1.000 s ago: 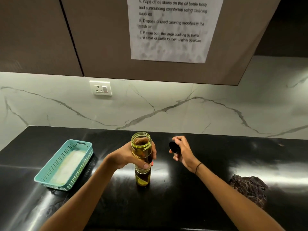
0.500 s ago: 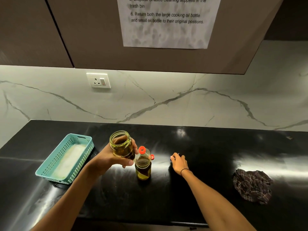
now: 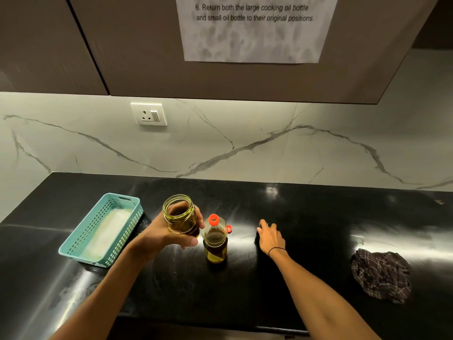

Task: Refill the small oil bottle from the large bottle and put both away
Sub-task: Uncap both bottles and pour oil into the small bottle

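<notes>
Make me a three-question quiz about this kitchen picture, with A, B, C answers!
1. Where is the basket? A left of the jar B right of the cloth C on the wall
2. What colour is the bottle's cap? A blue B red C green
3. Is the jar open? A lid on B no lid C lying flat

Answers: 1 A, it sits on the counter left of the jar in the left hand. 2 B, the cap is red. 3 B, its mouth shows open.
</notes>
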The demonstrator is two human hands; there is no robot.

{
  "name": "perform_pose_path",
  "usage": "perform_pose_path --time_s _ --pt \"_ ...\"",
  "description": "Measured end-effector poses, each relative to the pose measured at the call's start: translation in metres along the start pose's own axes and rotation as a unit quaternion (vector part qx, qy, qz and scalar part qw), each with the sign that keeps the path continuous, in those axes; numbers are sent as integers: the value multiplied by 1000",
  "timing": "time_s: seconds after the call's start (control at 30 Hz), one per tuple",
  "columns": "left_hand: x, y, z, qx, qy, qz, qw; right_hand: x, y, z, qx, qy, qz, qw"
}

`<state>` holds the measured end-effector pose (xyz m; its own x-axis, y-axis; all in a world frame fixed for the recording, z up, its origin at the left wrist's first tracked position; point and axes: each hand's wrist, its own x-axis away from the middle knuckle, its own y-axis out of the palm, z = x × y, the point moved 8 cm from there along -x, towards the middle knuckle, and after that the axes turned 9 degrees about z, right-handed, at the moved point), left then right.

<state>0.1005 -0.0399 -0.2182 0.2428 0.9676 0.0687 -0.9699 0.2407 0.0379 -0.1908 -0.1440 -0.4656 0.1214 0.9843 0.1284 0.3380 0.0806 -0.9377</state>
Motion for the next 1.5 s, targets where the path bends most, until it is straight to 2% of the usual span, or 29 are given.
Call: perform_pose_path --time_s 0.37,0.73,0.97,1.07,1.17,1.23,1.33,1.43,1.5 --pt "-3 3 -3 12 -6 -20 1000 -3 -7 -4 -41 32 5 999" --pt "3 -1 0 -3 6 -3 1000 -11 -11 -7 -79 53 7 995" --pt "3 -6 0 -17 13 21 1000 -14 -8 -7 -60 48 9 997" --pt "2 -6 -2 -16 18 19 1000 -12 -11 -8 -42 53 28 997" --pt "0 -6 -2 -19 22 23 999 -2 -24 -14 -8 54 83 995" --pt "0 -6 -3 -20 21 27 999 7 -35 -23 -17 35 130 991" --pt "0 -5 -4 -17 20 27 999 22 -35 -40 -115 -43 158 980" --pt "0 -6 -8 -13 14 30 999 43 -21 -67 -215 -136 80 964" --pt "-1 -6 -11 -10 13 30 999 60 -12 -86 -260 -164 15 952"
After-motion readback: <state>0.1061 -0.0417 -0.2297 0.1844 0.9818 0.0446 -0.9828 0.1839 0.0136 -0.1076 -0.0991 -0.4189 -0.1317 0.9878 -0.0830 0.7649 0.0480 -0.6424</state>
